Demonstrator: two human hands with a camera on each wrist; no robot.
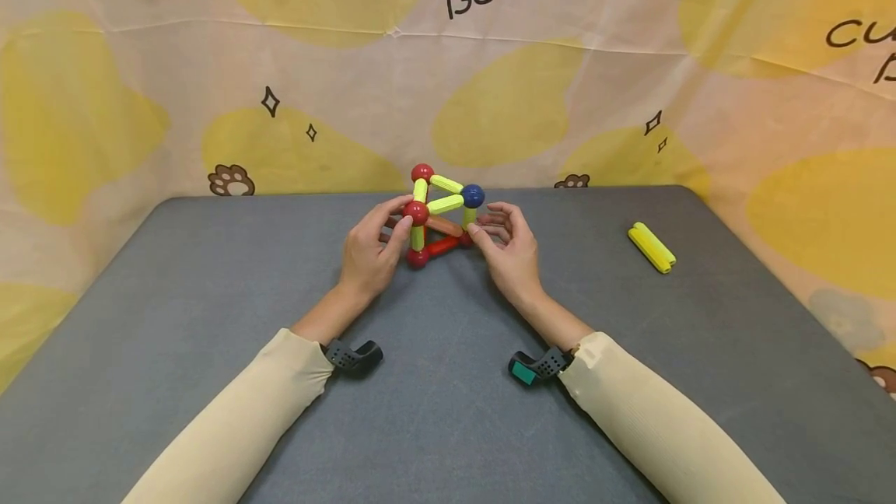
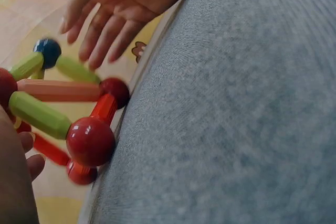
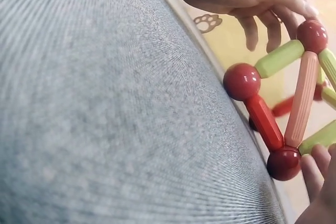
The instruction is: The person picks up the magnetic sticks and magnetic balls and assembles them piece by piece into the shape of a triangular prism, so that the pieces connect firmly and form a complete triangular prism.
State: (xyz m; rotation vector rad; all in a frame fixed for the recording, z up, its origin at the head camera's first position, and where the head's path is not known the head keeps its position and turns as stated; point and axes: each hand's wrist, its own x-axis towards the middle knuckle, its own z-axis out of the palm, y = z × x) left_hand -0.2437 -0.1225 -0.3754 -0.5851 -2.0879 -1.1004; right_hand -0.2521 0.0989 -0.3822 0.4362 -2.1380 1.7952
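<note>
A frame of magnetic sticks and balls stands near the table's far edge, between both hands. My left hand (image 1: 371, 251) pinches its upper front red ball (image 1: 416, 213) between thumb and fingers. Yellow-green sticks (image 1: 446, 204) join that ball to a blue ball (image 1: 473, 195) and another red one (image 1: 422, 173). Lower down are red sticks (image 3: 264, 122) and a slanting salmon stick (image 2: 60, 91). Beside the right upright is my right hand (image 1: 514, 255), its fingers loosely bent; in the left wrist view these fingers are spread apart from the frame.
On the right of the grey table (image 1: 448, 411) lie yellow sticks (image 1: 652, 247) side by side. A printed cloth (image 1: 504, 99) hangs behind the far edge. Dark straps (image 1: 353, 356) circle both wrists.
</note>
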